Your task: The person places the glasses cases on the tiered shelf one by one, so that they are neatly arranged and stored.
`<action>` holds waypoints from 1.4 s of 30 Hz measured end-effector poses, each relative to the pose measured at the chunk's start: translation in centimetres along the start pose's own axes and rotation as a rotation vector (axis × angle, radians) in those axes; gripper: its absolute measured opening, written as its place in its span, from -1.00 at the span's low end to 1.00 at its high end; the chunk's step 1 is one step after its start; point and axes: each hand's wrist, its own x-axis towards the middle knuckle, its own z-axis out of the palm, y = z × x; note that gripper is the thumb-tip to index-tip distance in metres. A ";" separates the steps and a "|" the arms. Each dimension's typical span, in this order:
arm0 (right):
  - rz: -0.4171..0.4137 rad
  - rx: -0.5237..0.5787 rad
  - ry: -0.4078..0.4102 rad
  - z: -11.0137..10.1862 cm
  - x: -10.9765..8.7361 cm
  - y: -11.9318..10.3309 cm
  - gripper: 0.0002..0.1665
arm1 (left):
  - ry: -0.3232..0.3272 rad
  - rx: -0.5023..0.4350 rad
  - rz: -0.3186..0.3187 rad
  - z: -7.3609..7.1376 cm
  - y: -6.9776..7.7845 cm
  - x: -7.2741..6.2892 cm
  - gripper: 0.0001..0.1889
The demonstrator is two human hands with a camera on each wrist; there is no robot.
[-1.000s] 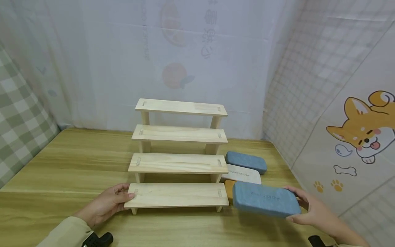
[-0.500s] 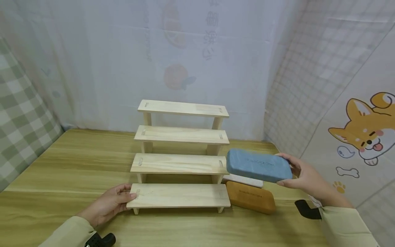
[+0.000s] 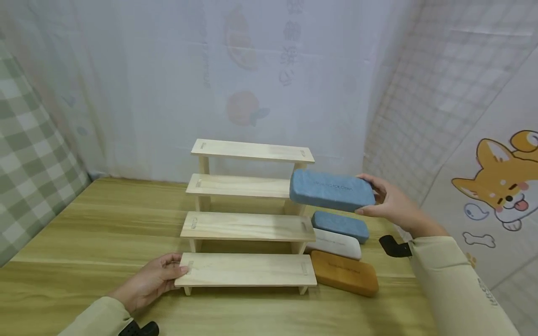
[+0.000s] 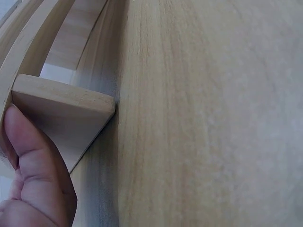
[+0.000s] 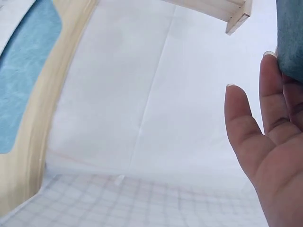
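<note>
My right hand (image 3: 391, 203) holds a blue glasses case (image 3: 332, 190) by its right end, with the thumb at the near side and fingers at the far side. The case is raised, and its left end overlaps the right end of the third tier in the head view. Only a corner of it shows in the right wrist view, by the fingertips. A pale wooden four-tier display stand (image 3: 248, 270) rises in steps toward the back. Its lowest board is pinched at the left end by my left hand (image 3: 153, 280); the left wrist view shows a finger pressed against the board beside a leg.
Right of the stand, three more cases lie in a row on the wood-grain table (image 3: 235, 317): an orange case (image 3: 344, 273), a white case (image 3: 334, 243) and another blue case (image 3: 340, 226). A white curtain (image 3: 147, 93) hangs behind; a printed cloth (image 3: 475, 224) borders the right side.
My right hand has carried the blue case up, back and left, from in front of the orange case to the third tier's height. My left hand keeps its grip on the stand.
</note>
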 end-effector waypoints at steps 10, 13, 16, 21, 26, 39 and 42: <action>0.081 -0.014 -0.012 -0.3 4.6 -3.1 -0.16 | -0.020 0.012 0.017 0.1 0.0 0.2 -0.28; 0.115 -0.043 -0.019 0.0 6.0 -3.8 -0.11 | -0.019 0.011 0.016 0.0 0.0 0.0 -0.29; 0.125 -0.068 -0.026 0.2 7.0 -4.4 -0.06 | -0.021 0.008 0.011 0.0 -0.1 -0.1 -0.29; 0.103 -0.062 -0.027 0.6 8.5 -5.1 -0.08 | -0.023 0.004 0.008 0.1 -0.1 0.0 -0.29; 0.083 -0.039 -0.031 1.0 10.3 -5.5 -0.12 | -0.022 0.000 0.013 0.2 -0.1 0.0 -0.29; 0.083 0.029 -0.058 2.5 13.7 -5.8 -0.20 | -0.004 0.017 -0.001 0.1 -0.1 -0.1 -0.23; 0.089 0.026 -0.063 2.7 14.3 -6.0 -0.20 | -0.001 0.021 -0.006 0.0 0.0 -0.3 -0.22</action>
